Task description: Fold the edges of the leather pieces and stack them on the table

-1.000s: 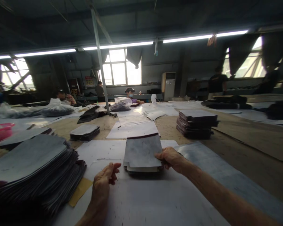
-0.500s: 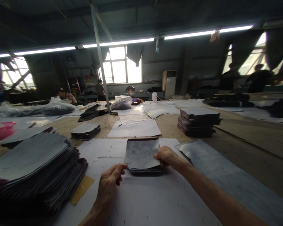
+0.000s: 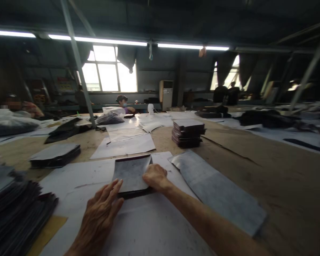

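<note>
A small stack of grey fabric pieces (image 3: 132,171) with dark edges lies on white paper (image 3: 146,220) in front of me. My right hand (image 3: 156,176) has its fingers closed on the right edge of the stack, and its fingertips are partly hidden. At the near left corner, my left hand (image 3: 100,209) is open with fingers stretched out, its fingertips at or touching the stack's edge. A long grey fabric strip (image 3: 216,188) lies to the right of my right hand.
A tall pile of dark-edged pieces (image 3: 13,209) stands at the left, beside yellow card (image 3: 52,231). Smaller stacks sit at back left (image 3: 54,153) and back right (image 3: 188,133). A metal pole (image 3: 78,67) rises beyond. Across the table a masked person (image 3: 124,103) works.
My view has turned to the right, so the things appear shifted left. My left hand has gone from pinched fingers to stretched fingers at the stack. The right hand stays on the right edge.
</note>
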Tool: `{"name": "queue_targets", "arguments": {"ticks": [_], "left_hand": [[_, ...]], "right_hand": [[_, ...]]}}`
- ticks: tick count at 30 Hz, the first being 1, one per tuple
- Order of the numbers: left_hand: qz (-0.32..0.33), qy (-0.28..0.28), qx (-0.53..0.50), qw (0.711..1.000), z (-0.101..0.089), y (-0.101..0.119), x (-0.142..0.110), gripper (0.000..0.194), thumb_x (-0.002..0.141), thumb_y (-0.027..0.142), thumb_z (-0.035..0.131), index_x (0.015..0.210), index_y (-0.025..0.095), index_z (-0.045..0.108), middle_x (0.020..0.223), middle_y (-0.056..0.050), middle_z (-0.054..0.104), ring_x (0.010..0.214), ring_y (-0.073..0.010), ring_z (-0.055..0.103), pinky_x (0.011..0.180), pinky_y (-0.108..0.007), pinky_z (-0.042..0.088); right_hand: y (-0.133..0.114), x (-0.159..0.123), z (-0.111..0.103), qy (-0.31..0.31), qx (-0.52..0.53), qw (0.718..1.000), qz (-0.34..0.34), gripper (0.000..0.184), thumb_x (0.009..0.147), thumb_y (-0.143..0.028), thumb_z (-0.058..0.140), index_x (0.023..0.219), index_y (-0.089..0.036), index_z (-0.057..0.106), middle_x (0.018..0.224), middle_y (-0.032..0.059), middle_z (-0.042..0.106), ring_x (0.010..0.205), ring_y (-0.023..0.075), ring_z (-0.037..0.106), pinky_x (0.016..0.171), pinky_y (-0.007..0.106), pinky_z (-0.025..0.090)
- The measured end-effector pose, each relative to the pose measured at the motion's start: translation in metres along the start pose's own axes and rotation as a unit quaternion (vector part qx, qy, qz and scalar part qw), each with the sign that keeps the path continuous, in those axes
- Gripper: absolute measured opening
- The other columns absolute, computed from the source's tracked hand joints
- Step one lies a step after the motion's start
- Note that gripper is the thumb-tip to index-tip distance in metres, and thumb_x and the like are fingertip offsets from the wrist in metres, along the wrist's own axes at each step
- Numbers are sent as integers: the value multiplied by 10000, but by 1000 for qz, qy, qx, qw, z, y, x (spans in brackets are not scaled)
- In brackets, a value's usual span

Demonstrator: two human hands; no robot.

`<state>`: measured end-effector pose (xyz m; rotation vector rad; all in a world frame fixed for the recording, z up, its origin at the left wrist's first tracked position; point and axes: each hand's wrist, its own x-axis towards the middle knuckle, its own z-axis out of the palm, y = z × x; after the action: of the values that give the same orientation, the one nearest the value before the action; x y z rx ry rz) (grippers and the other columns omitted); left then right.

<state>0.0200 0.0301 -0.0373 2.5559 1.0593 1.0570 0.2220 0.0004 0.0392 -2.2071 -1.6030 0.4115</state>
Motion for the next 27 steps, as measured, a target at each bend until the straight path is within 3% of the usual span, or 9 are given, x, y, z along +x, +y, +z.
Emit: {"name": "queue_targets", "arguments": {"ticks": [3, 7, 10, 15, 19, 23, 27], "left_hand": [[71, -24, 109, 991, 10, -13, -1, 434, 891, 418, 340, 1289, 277, 440, 1321, 8, 429, 1217, -256, 366, 945, -435, 314], [80, -42, 156, 984, 13, -15, -2, 436, 901, 401, 310, 1290, 257, 441, 1321, -5, 429, 1215, -258, 374, 922, -426, 331], [83, -24, 163, 983, 11, -10, -2, 452, 901, 388, 295, 1305, 228, 419, 1332, -25, 416, 1210, -243, 380, 924, -398, 334], [102, 23, 171, 980, 12, -8, -2, 475, 909, 426, 266, 1266, 167, 441, 1282, -71, 467, 1123, -248, 460, 869, -380, 359], [137, 45, 182, 973, 10, -2, -4, 527, 915, 485, 255, 1218, 114, 476, 1201, -112, 518, 1059, -277, 489, 846, -389, 376], [190, 69, 184, 962, 2, 5, -5, 509, 920, 485, 273, 1202, 115, 480, 1149, -124, 540, 1019, -287, 502, 837, -395, 378], [254, 56, 154, 953, -4, 8, -6, 408, 915, 420, 350, 1218, 172, 464, 1150, -94, 544, 1013, -270, 508, 837, -380, 382]], "right_hand": [[-2, -7, 2, 41, -58, 997, 34, 296, 915, -357, 542, 1072, -106, 530, 985, 72, 538, 859, 179, 549, 769, 349, 478], [10, -32, -6, 92, -119, 989, 7, 328, 893, -368, 559, 1085, -106, 518, 1010, 77, 528, 879, 186, 536, 793, 355, 454], [41, -62, -24, 99, -160, 982, -12, 208, 877, -297, 561, 973, -112, 571, 979, 73, 545, 921, 200, 517, 803, 336, 431], [110, -130, -56, 64, -219, 974, 14, 115, 770, -219, 649, 809, -116, 619, 854, 88, 567, 882, 249, 518, 745, 324, 408], [139, -171, -60, 27, -229, 973, 8, 36, 763, -150, 619, 772, -115, 615, 843, 88, 555, 815, 229, 517, 703, 303, 393], [146, -177, -55, 21, -210, 977, -28, 143, 806, -61, 485, 751, -99, 612, 839, 110, 554, 835, 234, 493, 722, 306, 357], [155, -166, -63, 25, -137, 990, -35, 216, 812, -82, 446, 673, -122, 607, 774, 77, 572, 770, 191, 503, 699, 272, 342]]}}
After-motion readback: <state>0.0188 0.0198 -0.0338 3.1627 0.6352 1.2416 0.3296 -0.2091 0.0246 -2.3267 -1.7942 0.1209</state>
